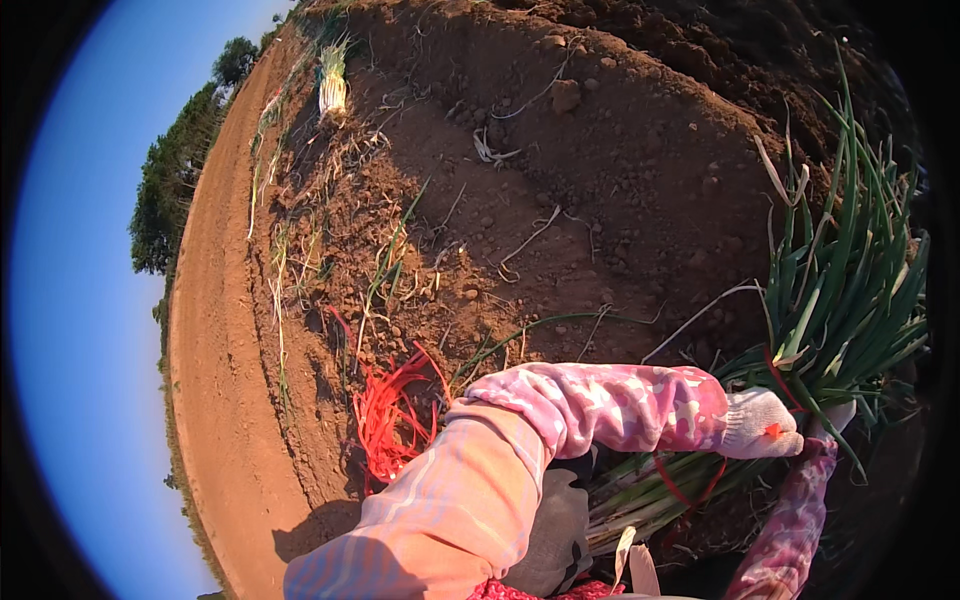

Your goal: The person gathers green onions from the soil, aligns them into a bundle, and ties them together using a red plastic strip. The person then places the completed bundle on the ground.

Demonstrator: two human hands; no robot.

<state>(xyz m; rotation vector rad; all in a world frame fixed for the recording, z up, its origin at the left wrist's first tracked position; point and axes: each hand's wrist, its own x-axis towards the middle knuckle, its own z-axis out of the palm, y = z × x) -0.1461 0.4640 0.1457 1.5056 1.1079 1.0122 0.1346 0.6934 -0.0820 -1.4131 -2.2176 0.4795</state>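
Note:
A large bundle of green onions (840,300) lies before me at the right, leaves upward in the picture and pale stalks at the bottom. My left hand (759,424), in a white knit glove, is closed at the middle of the bundle; a bit of red strip shows at its fingers. One red plastic strip (777,375) crosses the leaf bases and runs down to the gloves. Another red strip (672,480) loops around the stalks. My right hand (838,417), also gloved, touches the bundle just beyond the left; leaves and shadow hide its fingers.
A tangle of red plastic strips (394,420) lies on the soil beside my left sleeve. Farther off stands another onion bundle (332,82). Loose onion leaves (386,262) and clods (565,96) litter the ground. A soil ridge (637,67) rises across the top.

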